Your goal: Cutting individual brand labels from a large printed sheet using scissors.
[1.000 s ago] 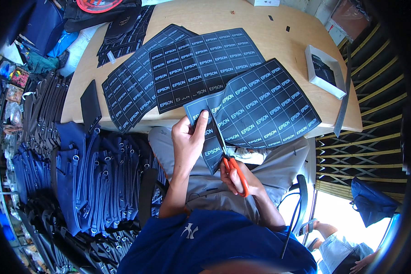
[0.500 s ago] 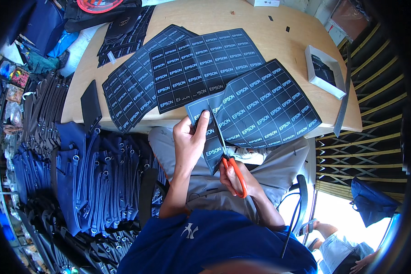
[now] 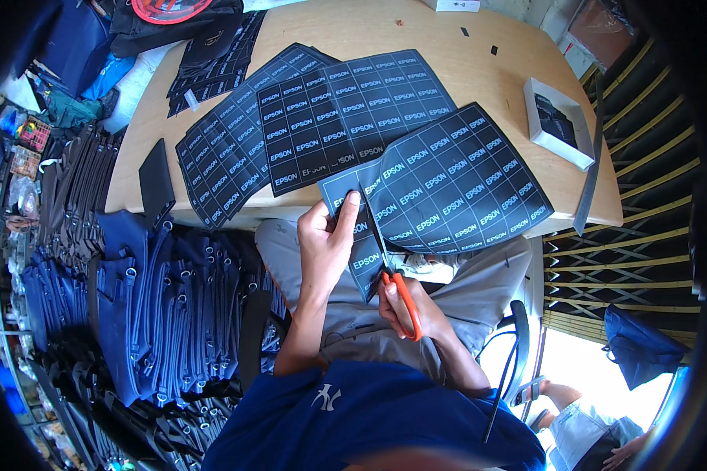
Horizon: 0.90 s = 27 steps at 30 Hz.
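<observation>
My left hand [image 3: 327, 239] pinches the left strip of a black sheet [image 3: 463, 180] printed with a grid of white lettering, thumb on top. In my right hand [image 3: 412, 302] is a pair of orange-handled scissors [image 3: 411, 308], its blades pointing away from me between the strip and the wider part of the sheet. The cut runs along a grid line, and the blades look nearly closed. The sheet's wide part rests over the table's near edge and hangs above my lap. Behind it lie another printed sheet [image 3: 353, 110] and a further one [image 3: 228, 141] to the left, overlapping.
On the wooden table [image 3: 330, 27], a white open box [image 3: 562, 125] with dark pieces stands at right, beside a long dark strip [image 3: 593, 180]. A dark blank piece [image 3: 156, 184] overhangs the left edge. Many blue bags [image 3: 165, 322] hang at left. Another person [image 3: 581, 432] sits at lower right.
Almost nothing differs. The scissor handles have drawn slightly closer together, while both hands and the sheet keep their places.
</observation>
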Each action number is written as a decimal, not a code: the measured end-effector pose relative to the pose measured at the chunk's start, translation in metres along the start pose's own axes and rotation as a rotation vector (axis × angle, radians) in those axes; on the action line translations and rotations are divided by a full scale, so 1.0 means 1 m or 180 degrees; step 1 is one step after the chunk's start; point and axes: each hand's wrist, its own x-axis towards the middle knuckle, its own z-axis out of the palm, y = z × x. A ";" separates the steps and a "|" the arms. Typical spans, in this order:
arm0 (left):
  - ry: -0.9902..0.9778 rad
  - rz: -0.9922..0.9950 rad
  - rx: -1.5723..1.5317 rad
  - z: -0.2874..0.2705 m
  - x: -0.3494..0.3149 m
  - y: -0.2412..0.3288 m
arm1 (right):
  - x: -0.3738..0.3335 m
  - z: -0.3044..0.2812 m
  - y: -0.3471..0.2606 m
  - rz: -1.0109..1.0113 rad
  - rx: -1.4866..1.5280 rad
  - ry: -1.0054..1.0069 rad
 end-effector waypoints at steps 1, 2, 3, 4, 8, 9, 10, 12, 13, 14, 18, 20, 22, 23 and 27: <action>0.0011 -0.0004 -0.0045 0.000 0.000 -0.001 | 0.000 0.000 0.000 -0.0037 -0.0041 0.0012; 0.0010 -0.0004 -0.0046 0.000 0.000 0.000 | 0.000 0.000 0.000 -0.0074 -0.0084 0.0027; -0.0010 -0.0026 -0.0048 0.000 0.000 0.002 | 0.000 0.000 -0.001 -0.0074 -0.0085 0.0028; -0.0029 -0.0048 -0.0049 0.000 0.000 0.002 | 0.000 0.000 -0.002 -0.0073 -0.0080 0.0029; -0.0153 -0.0161 -0.0048 -0.002 0.001 0.004 | 0.000 -0.001 -0.001 -0.0071 -0.0067 0.0013; -0.0099 -0.0113 -0.0051 -0.001 0.001 0.006 | -0.001 -0.002 -0.001 -0.0071 -0.0067 0.0013; -0.0045 -0.0064 -0.0053 0.000 0.001 0.008 | -0.001 -0.003 -0.001 -0.0060 -0.0020 -0.0035; 0.0040 -0.0017 0.0007 -0.001 0.002 0.007 | -0.002 -0.003 -0.003 -0.0051 0.0027 -0.0090; 0.0122 0.0029 0.0066 -0.001 0.003 0.006 | -0.002 -0.003 -0.005 -0.0034 0.0035 -0.0096; 0.0113 0.0046 0.0088 0.000 0.003 0.008 | -0.002 -0.004 -0.006 -0.0016 0.0041 -0.0089; 0.0121 0.0078 0.0177 0.000 0.002 0.007 | -0.003 -0.006 -0.001 -0.0211 -0.0085 -0.0097; 0.0143 0.0112 0.0095 0.001 0.001 0.008 | -0.004 -0.010 0.001 -0.0155 0.0181 -0.0249; 0.0136 0.0145 0.0111 0.000 0.002 0.006 | -0.003 -0.008 0.003 -0.0169 0.0096 -0.0238; 0.0131 0.0182 0.0127 0.000 0.002 0.006 | -0.002 -0.007 0.002 -0.0187 0.0009 -0.0229; 0.0097 0.0155 0.0139 0.002 0.000 0.009 | -0.001 -0.007 0.003 -0.0280 -0.0036 -0.0258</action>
